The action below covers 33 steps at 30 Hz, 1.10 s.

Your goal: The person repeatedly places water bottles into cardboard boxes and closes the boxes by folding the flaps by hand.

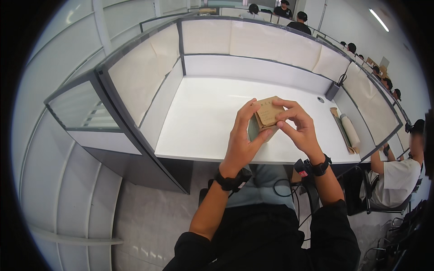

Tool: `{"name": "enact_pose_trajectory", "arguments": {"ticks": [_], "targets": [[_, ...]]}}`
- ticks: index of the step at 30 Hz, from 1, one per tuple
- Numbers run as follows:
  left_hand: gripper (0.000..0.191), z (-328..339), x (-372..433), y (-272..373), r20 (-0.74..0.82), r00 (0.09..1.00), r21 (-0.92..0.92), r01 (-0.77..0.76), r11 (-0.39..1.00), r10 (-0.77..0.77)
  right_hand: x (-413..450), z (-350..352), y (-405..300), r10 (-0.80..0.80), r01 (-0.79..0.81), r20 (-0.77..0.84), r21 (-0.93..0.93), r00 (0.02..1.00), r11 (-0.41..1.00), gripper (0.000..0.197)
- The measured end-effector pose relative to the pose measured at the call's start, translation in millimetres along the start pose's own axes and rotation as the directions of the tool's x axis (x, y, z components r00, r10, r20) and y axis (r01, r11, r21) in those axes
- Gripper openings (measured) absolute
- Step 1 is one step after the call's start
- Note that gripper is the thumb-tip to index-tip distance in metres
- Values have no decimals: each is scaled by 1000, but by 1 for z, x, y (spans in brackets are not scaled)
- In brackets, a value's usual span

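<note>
A small brown cardboard box (270,113) with handwriting on its top face is between my hands, over the near part of the white desk. Its left side looks greenish. My left hand (242,135) grips the box from the left, fingers at the far top corner and thumb across the near side. On the other side, my right hand (298,123) has its fingertips on the top and right edge, with the thumb at the near right corner. A narrow gap shows under the top flap near that corner. Whether the box bears on the desk, I cannot tell.
Grey-framed partitions (206,37) enclose the white desk (196,118). At the right lie a pale cylinder (350,130) and a strip of brown cardboard (340,130); a black device (333,90) stands behind. A seated person (400,179) is beyond the right partition.
</note>
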<state>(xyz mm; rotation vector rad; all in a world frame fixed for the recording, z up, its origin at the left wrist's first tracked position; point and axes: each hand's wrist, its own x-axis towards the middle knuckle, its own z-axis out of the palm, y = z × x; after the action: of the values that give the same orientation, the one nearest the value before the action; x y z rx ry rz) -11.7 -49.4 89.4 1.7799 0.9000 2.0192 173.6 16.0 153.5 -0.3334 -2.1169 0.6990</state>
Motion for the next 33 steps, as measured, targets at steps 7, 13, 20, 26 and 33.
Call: {"name": "enact_pose_trajectory", "arguments": {"ticks": [7,13,20,26,33], "targets": [[41,-1,3,3,58,998,119,-45,992,38,-7,2,0,-56,55,-11,-99,998,994,14],[41,3,2,1,24,990,217,-139,966,137,-11,6,-5,-129,123,-22,-180,991,976,23],[38,-2,3,3,-21,990,207,-132,969,139,-34,10,18,176,-191,-109,-143,978,971,82],[34,-17,3,-12,-175,978,277,-57,959,109,-61,47,68,355,-335,-18,-383,935,861,101],[35,-26,0,-20,-397,917,161,102,982,-30,-42,79,71,578,-557,-5,-275,816,784,97]]}}
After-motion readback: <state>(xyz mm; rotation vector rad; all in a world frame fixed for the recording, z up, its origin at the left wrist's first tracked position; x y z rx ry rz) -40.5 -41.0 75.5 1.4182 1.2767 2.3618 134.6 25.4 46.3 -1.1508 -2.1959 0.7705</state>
